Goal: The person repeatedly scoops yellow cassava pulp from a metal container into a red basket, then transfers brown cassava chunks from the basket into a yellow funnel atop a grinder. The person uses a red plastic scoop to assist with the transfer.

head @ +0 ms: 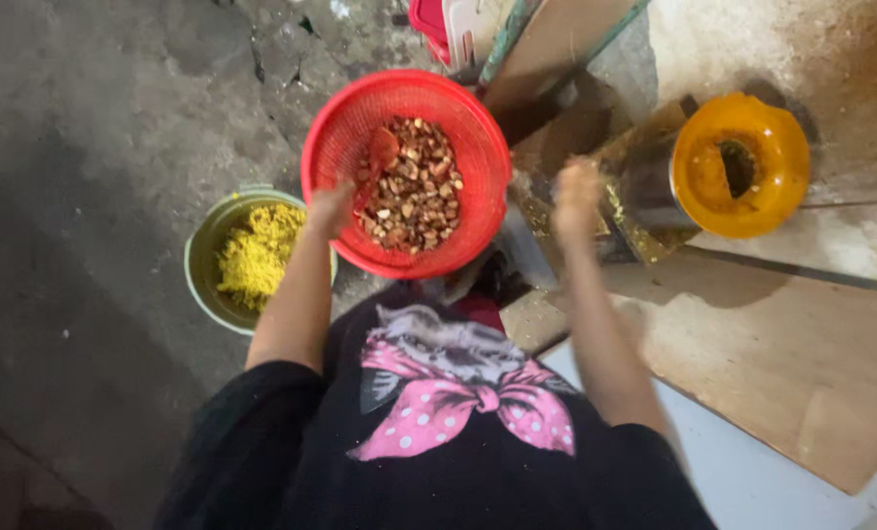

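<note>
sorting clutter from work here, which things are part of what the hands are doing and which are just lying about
In hand:
- left hand on the rim of the red basket
- brown chopped pieces inside it
- right hand, blurred, by the orange-topped machine
- green bowl of yellow shreds beside the basket

Lying about:
- red and white container at the top edge
- wooden board

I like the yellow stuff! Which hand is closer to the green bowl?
Left. The left hand grips the red basket beside the green bowl; the right hand is beyond the basket.
</note>
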